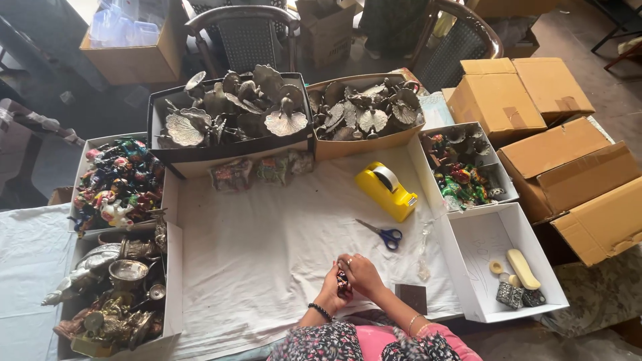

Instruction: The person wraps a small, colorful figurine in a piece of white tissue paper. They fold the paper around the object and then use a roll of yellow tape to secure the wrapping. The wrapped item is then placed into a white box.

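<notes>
Both my hands meet near the table's front edge, just above my lap. My left hand (332,287) and my right hand (362,274) are closed together around a small dark figurine (342,281), mostly hidden by my fingers. A beaded bracelet sits on my left wrist. Blue-handled scissors (382,232) lie on the white cloth (267,247) just beyond my hands. A yellow tape dispenser (386,190) stands farther back.
Open boxes ring the cloth: metal peacock dishes (231,113) at the back, colourful figurines (117,182) at left and right (463,172), brass items (114,287) at front left. A white box (498,267) with a few small pieces is right. Closed cardboard boxes (555,160) stack at right.
</notes>
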